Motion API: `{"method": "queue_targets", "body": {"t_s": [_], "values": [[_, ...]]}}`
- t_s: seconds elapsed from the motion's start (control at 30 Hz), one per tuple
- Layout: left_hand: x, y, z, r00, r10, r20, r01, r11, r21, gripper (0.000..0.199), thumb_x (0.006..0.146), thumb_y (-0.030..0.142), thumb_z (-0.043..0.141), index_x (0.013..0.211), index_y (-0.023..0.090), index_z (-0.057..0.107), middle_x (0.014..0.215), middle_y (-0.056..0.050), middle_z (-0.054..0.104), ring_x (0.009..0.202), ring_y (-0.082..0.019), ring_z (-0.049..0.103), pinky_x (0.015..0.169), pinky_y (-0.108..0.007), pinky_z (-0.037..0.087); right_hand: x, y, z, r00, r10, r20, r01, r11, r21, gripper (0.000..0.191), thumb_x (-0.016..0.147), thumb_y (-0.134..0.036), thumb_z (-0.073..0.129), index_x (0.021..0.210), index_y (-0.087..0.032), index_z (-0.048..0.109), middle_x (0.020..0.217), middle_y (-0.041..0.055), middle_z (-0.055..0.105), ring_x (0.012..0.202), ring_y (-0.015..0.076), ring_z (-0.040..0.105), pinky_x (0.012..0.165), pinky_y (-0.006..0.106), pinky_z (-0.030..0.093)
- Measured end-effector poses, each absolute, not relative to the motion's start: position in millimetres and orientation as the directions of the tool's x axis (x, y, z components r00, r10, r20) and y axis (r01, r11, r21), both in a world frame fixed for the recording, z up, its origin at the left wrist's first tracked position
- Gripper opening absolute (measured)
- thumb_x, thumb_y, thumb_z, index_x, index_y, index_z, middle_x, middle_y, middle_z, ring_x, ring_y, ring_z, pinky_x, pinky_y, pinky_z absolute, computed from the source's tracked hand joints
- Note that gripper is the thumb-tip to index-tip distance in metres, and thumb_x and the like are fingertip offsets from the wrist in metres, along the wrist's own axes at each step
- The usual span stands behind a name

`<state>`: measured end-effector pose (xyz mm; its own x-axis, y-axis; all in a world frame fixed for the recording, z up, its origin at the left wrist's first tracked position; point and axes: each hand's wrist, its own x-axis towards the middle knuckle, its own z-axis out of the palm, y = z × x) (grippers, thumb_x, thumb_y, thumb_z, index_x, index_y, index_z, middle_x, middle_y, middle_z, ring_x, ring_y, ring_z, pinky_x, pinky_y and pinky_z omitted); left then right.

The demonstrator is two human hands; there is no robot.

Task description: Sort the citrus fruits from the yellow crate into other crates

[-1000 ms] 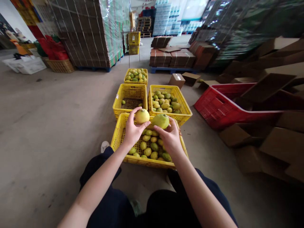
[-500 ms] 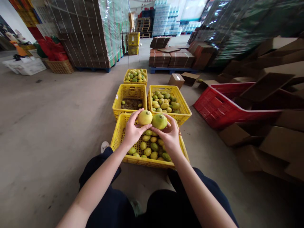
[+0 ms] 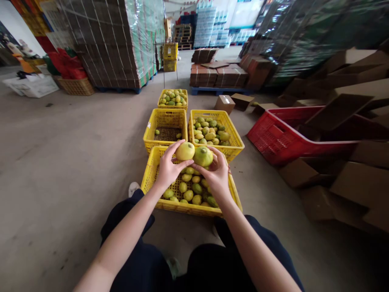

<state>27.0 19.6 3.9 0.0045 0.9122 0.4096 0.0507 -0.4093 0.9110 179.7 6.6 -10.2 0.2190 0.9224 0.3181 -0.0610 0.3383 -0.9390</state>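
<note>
Left hand [image 3: 169, 165]: closed round the yellow fruit [image 3: 185, 151], fingers behind and thumb below.
Right hand [image 3: 216, 172]: closed round the greener fruit [image 3: 203, 156], thumb under its near side, fingers at its far right.
Held pair: both are up above the front crate [image 3: 188, 208], side by side, touching or very nearly so; the thumb tips meet or almost meet beneath them.
Weight and feel: each looks likely to be fairly light for one hand, firm rather than squashy, with smooth skin that could slip a little and bruise if dropped or squeezed.
Where to grip: round the widest part, thumb opposite the fingers, leaving the stem end free.
Front crate's load: loose fruits [image 3: 188, 196] lie below the hands, some hidden by them.
Crates beyond: the left one [image 3: 150, 141] has a few fruits in view, the right one [image 3: 237, 149] many.
Compared with a second ago: the two fruits were apart then and now sit together; the greener one has turned, its stem end facing the camera more. Against the half-second-old view, little differs. The crates stand in the same places.
</note>
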Motion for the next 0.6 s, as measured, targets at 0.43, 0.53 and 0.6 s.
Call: {"method": "queue_targets", "body": {"t_s": [0.43, 0.53, 0.6], "values": [[28.4, 21.5, 3.4, 0.008, 0.940, 0.342, -0.033, -0.341, 0.939, 0.059, 0.067, 0.029, 0.084, 0.122, 0.025, 0.065, 0.134, -0.008, 0.061, 0.123, -0.030, 0.057, 0.088, -0.043, 0.060, 180.2, 7.9, -11.2, 0.227, 0.919, 0.322, -0.096, 0.350, -0.932, 0.061, 0.059, -0.026, 0.085, 0.114, -0.032, 0.059, 0.114, 0.0009, 0.067, 0.106, 0.0236, 0.063, 0.099, 0.045, 0.049], [28.4, 21.5, 3.2, 0.005, 0.941, 0.339, -0.049, -0.338, 0.940, 0.060, 0.066, 0.030, 0.085, 0.122, 0.024, 0.065, 0.134, -0.008, 0.061, 0.124, -0.030, 0.056, 0.089, -0.044, 0.059, 180.2, 7.9, -11.2, 0.229, 0.919, 0.320, -0.097, 0.349, -0.932, 0.060, 0.059, -0.026, 0.086, 0.113, -0.031, 0.060, 0.113, 0.0010, 0.068, 0.106, 0.0239, 0.063, 0.099, 0.045, 0.049], [28.4, 21.7, 3.2, 0.003, 0.941, 0.339, -0.054, -0.339, 0.939, 0.060, 0.066, 0.030, 0.085, 0.122, 0.024, 0.065, 0.134, -0.009, 0.061, 0.124, -0.030, 0.056, 0.089, -0.043, 0.059, 180.3, 7.9, -11.2, 0.231, 0.919, 0.320, -0.098, 0.349, -0.932, 0.061, 0.058, -0.026, 0.086, 0.113, -0.031, 0.060, 0.113, 0.0010, 0.068, 0.106, 0.0241, 0.063, 0.099, 0.044, 0.049]]}}
